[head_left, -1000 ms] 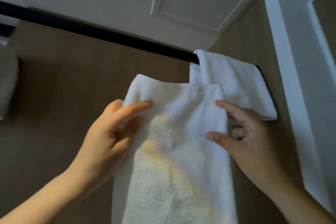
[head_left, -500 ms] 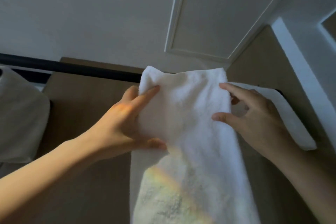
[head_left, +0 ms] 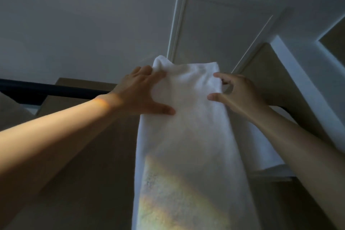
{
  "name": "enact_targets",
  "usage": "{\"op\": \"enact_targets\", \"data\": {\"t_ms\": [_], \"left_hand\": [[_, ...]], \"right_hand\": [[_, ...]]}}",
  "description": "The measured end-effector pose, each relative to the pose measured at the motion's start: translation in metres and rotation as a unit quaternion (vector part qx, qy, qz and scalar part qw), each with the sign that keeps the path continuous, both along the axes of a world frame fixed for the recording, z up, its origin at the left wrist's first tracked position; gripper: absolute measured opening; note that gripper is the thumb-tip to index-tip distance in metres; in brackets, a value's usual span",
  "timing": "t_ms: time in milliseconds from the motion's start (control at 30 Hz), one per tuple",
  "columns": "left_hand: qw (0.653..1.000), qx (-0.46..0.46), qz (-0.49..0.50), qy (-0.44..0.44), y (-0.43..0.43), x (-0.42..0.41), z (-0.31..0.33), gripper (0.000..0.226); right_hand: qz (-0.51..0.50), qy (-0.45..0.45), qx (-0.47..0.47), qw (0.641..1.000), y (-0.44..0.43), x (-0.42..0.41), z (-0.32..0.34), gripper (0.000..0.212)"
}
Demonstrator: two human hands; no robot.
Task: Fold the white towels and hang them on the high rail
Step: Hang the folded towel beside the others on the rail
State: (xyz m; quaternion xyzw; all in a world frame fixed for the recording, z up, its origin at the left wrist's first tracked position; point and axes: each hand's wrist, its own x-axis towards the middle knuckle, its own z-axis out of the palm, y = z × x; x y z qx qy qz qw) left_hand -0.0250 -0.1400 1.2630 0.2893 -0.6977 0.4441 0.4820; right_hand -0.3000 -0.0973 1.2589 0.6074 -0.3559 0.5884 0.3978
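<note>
A folded white towel (head_left: 188,136) hangs down from my two raised hands, its top edge above the dark high rail (head_left: 56,90). My left hand (head_left: 140,93) grips the towel's upper left edge, thumb on the front and fingers curled over the top. My right hand (head_left: 237,93) pinches the upper right edge between thumb and forefinger. A second white towel (head_left: 261,153) hangs on the rail to the right, mostly hidden behind the held towel and my right forearm.
A brown wall panel (head_left: 93,155) stands behind the rail. Above is a white ceiling with a framed panel (head_left: 220,30). A pale cloth shape (head_left: 11,112) shows at the far left below the rail. A white wall corner (head_left: 306,87) rises at the right.
Both hands have lifted the towel higher, so its top edge now lies above the rail. The view has tilted further up toward the ceiling.
</note>
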Motion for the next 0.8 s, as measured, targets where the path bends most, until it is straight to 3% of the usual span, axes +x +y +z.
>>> {"op": "enact_targets", "data": {"t_ms": [100,200,267,400,533,667,800], "left_hand": [[0.998,0.065,0.009,0.020,-0.011,-0.004,0.002,0.114],[0.994,0.084,0.052,0.046,-0.021,-0.011,0.003,0.102],[0.994,0.077,0.055,0.056,-0.024,-0.013,0.007,0.100],[0.995,0.050,0.053,0.067,-0.030,-0.015,0.010,0.097],[0.992,0.022,0.087,0.084,-0.033,-0.017,0.010,0.085],[0.990,-0.013,0.084,0.109,-0.033,-0.018,0.005,0.078],[0.992,-0.027,0.024,0.124,-0.029,-0.017,-0.023,0.064]], "right_hand": [[0.012,0.001,0.095,0.995,-0.019,0.002,0.009,0.063],[-0.094,0.000,0.169,0.981,-0.031,0.004,0.008,0.059],[-0.123,0.011,0.154,0.980,-0.029,0.003,0.003,0.050],[-0.046,0.062,0.036,0.996,-0.026,0.004,-0.010,0.019],[-0.054,0.104,0.029,0.993,-0.032,0.020,-0.025,0.041],[-0.144,0.092,0.048,0.984,-0.037,0.028,-0.020,0.032],[-0.178,0.085,0.054,0.979,-0.037,0.035,-0.014,0.042]]}}
